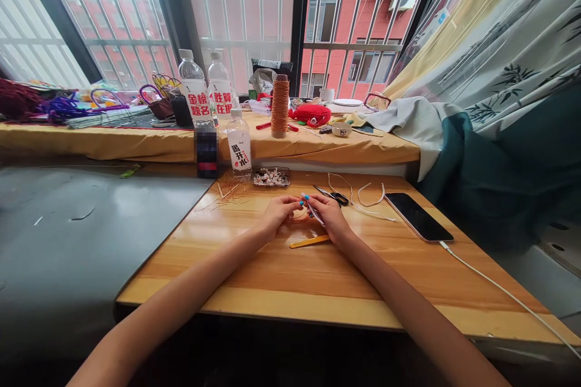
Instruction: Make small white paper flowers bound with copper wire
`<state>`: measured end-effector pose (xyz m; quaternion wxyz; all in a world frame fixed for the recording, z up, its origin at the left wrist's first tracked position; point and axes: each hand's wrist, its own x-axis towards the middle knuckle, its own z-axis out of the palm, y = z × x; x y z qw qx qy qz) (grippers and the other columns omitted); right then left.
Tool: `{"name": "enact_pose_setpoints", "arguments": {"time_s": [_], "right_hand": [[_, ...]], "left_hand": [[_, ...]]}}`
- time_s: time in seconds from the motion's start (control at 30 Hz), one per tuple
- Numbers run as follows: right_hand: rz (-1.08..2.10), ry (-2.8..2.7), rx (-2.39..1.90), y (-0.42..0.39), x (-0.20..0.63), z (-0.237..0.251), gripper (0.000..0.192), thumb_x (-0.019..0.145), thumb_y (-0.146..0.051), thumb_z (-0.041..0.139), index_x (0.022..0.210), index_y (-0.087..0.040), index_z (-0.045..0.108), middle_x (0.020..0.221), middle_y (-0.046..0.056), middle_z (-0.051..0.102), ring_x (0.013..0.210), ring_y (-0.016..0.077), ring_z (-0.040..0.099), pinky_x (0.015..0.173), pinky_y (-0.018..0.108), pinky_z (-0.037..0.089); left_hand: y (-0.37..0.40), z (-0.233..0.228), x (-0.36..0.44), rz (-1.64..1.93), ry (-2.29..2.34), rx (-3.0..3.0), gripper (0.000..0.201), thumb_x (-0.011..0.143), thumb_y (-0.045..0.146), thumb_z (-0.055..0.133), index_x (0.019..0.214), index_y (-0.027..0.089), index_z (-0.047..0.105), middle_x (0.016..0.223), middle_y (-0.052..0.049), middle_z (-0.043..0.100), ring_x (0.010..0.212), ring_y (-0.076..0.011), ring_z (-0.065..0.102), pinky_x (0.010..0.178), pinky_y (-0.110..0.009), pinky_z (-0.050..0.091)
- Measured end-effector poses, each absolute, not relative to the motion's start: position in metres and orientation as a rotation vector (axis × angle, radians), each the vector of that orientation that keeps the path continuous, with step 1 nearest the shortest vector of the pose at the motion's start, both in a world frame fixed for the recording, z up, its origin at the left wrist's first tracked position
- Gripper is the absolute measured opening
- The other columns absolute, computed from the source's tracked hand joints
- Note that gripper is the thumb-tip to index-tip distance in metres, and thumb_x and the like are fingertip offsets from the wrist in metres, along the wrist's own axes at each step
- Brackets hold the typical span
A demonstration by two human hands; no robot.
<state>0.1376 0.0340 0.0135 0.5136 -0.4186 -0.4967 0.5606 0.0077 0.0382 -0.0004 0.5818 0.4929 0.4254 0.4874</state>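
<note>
Both my hands rest close together on the wooden table [290, 278]. My left hand [278, 215] pinches a small orange wire piece [300, 217] that lies between the two hands. My right hand [327, 217] grips a thin white pen-like tool [313, 210], its tip pointing up and left toward the left hand's fingers. A flat yellow wooden stick [309, 242] lies on the table just in front of my right hand.
Black scissors [334, 196] and white cord [363, 202] lie behind my right hand. A phone [417, 216] with a white cable [503, 290] sits at right. A tray of small beads [271, 177], a water bottle [239, 146] and an orange thread spool [280, 106] stand farther back.
</note>
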Motion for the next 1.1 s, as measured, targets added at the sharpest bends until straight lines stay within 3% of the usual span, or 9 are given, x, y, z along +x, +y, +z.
{"name": "enact_pose_setpoints", "arguments": {"time_s": [0.37, 0.7, 1.1], "right_hand": [[0.828, -1.589, -1.205, 0.0350, 0.1401, 0.0076, 0.031, 0.068, -0.044, 0.050, 0.065, -0.015, 0.060, 0.057, 0.001, 0.055, 0.049, 0.0104, 0.046, 0.048, 0.022, 0.035], [0.799, -1.573, -1.281, 0.0382, 0.1433, 0.0061, 0.030, 0.068, -0.043, 0.050, 0.061, -0.015, 0.059, 0.054, 0.000, 0.054, 0.048, 0.0098, 0.042, 0.047, 0.022, 0.031], [0.847, -1.585, -1.257, 0.0379, 0.1421, 0.0071, 0.028, 0.066, -0.040, 0.051, 0.061, -0.014, 0.059, 0.055, 0.000, 0.053, 0.049, 0.0095, 0.043, 0.046, 0.021, 0.031]], "left_hand": [[0.0356, 0.0021, 0.0051, 1.225, 1.341, 1.825, 0.017, 0.071, 0.029, 0.050, 0.071, 0.014, 0.059, 0.069, -0.001, 0.061, 0.062, -0.0107, 0.050, 0.058, -0.020, 0.035], [0.0363, 0.0026, 0.0066, 1.155, 1.097, 1.406, 0.022, 0.066, 0.033, 0.054, 0.072, 0.012, 0.057, 0.061, 0.001, 0.055, 0.039, -0.0036, 0.034, 0.039, -0.018, 0.025], [0.0343, 0.0049, 0.0077, 1.156, 1.064, 1.361, 0.023, 0.065, 0.033, 0.056, 0.070, 0.011, 0.056, 0.054, 0.003, 0.050, 0.038, -0.0032, 0.034, 0.036, -0.017, 0.022]]}}
